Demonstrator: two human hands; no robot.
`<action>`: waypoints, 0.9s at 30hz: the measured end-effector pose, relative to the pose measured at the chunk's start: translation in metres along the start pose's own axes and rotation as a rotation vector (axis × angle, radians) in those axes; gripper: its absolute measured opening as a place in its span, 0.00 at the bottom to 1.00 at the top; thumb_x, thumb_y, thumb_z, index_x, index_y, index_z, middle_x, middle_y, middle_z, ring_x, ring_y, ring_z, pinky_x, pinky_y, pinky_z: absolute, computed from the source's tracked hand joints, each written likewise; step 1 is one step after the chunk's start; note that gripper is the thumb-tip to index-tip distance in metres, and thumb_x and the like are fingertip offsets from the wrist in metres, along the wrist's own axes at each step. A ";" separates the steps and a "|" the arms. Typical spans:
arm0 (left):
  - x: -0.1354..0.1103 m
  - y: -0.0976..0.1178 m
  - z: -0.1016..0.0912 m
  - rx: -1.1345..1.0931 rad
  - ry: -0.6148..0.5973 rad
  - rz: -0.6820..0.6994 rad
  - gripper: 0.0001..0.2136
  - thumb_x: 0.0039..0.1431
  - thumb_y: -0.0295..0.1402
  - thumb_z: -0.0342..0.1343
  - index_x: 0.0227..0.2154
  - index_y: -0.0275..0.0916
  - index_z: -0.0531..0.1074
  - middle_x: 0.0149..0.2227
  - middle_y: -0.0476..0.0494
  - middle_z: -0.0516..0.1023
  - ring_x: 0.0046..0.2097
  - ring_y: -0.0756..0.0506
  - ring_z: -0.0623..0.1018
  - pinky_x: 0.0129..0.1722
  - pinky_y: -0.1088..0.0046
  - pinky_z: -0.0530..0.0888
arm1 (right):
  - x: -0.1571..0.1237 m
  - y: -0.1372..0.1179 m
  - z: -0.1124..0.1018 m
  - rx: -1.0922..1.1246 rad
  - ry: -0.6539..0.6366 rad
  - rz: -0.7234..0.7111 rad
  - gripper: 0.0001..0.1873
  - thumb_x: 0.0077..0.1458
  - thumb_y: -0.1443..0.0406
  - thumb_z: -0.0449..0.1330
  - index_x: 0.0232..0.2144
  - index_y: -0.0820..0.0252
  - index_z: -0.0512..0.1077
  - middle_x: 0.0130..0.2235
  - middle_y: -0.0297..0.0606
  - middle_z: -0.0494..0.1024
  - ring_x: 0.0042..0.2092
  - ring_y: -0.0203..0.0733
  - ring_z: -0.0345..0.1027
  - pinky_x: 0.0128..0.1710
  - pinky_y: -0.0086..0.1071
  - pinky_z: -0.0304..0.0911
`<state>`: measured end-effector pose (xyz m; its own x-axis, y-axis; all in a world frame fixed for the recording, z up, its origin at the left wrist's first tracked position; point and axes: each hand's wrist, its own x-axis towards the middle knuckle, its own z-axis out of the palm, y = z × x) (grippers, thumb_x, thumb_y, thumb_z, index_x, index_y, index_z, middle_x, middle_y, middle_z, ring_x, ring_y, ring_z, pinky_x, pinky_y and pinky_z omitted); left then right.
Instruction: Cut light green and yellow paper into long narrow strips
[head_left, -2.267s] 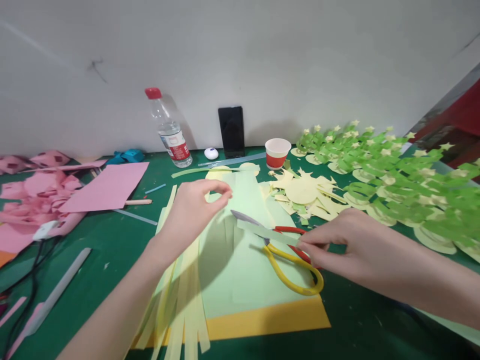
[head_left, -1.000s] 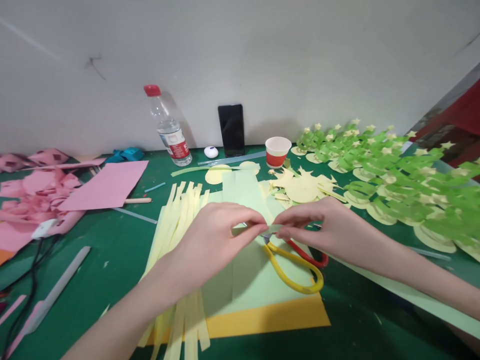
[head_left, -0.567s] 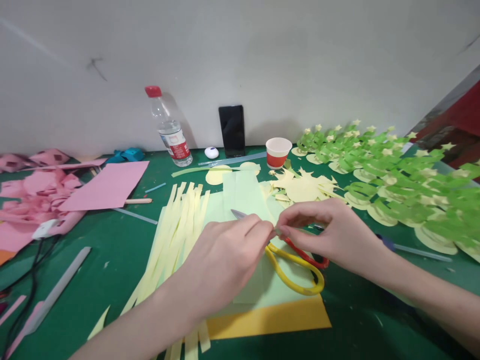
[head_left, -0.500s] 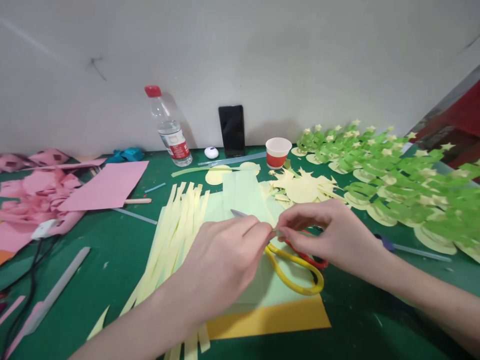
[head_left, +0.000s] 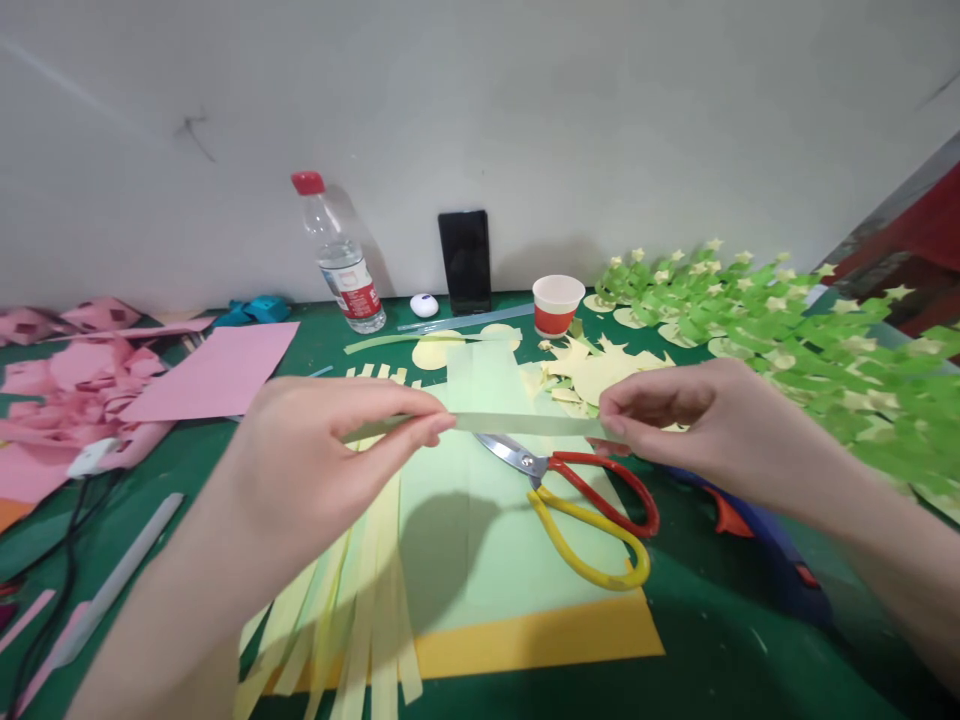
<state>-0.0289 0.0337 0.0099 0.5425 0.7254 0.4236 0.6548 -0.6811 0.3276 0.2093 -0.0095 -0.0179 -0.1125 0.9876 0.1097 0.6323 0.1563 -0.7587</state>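
Observation:
A pale green paper strip [head_left: 525, 424] is stretched level between my two hands, above the sheets of paper. My left hand [head_left: 352, 470] pinches it between thumb and fingers toward its left part. At the right end my right hand [head_left: 667, 410] pinches the strip too. Just below it lie scissors [head_left: 592, 495] with one red and one yellow handle, blades pointing left. They rest on a light green paper sheet [head_left: 450, 560]. Several pale yellow paper strips [head_left: 375, 590] lie left of the scissors, partly hidden by my left hand and arm.
A blue glue gun [head_left: 772, 550] lies under my right forearm. Paper cut-outs [head_left: 600, 370], a paper cup [head_left: 558, 308], a phone [head_left: 465, 262] and a water bottle [head_left: 349, 270] stand or lie behind. Green paper plants [head_left: 787, 350] crowd the right; pink paper [head_left: 217, 372] covers the left.
My hands were together over the scissors; they have moved apart, the left one leftward, and the strip now shows stretched between them. The scissors and glue gun have come into fuller view.

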 end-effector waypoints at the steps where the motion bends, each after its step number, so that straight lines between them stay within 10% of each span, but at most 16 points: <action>1: -0.002 -0.005 -0.003 0.013 0.006 -0.030 0.09 0.53 0.37 0.54 0.22 0.43 0.75 0.25 0.55 0.79 0.25 0.50 0.75 0.24 0.80 0.69 | 0.000 0.001 -0.003 -0.007 -0.002 0.005 0.08 0.45 0.65 0.56 0.18 0.60 0.69 0.20 0.31 0.72 0.22 0.31 0.65 0.20 0.21 0.59; 11: -0.012 -0.006 0.000 0.122 -0.131 0.081 0.22 0.55 0.48 0.50 0.46 0.38 0.69 0.45 0.42 0.75 0.45 0.41 0.73 0.45 0.64 0.69 | -0.011 -0.008 0.004 -0.168 -0.123 -0.139 0.10 0.46 0.70 0.50 0.16 0.60 0.66 0.16 0.29 0.67 0.19 0.28 0.56 0.19 0.21 0.52; 18: -0.010 0.026 0.049 -0.167 -0.240 0.291 0.10 0.61 0.27 0.47 0.28 0.36 0.72 0.26 0.47 0.77 0.29 0.48 0.74 0.32 0.72 0.69 | -0.012 -0.011 0.022 -0.150 -0.107 -0.228 0.11 0.47 0.70 0.49 0.19 0.62 0.68 0.18 0.31 0.70 0.20 0.28 0.57 0.19 0.20 0.54; 27: -0.003 0.020 0.033 -0.198 -0.218 0.146 0.08 0.57 0.26 0.52 0.26 0.37 0.74 0.25 0.50 0.77 0.28 0.50 0.73 0.29 0.76 0.66 | -0.011 -0.005 0.005 0.001 -0.189 -0.044 0.08 0.46 0.70 0.52 0.17 0.60 0.66 0.15 0.27 0.63 0.17 0.27 0.52 0.16 0.21 0.49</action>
<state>0.0002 0.0210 -0.0128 0.7368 0.6086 0.2947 0.4586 -0.7700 0.4437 0.2034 -0.0211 -0.0185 -0.2823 0.9591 0.0208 0.6228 0.1997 -0.7565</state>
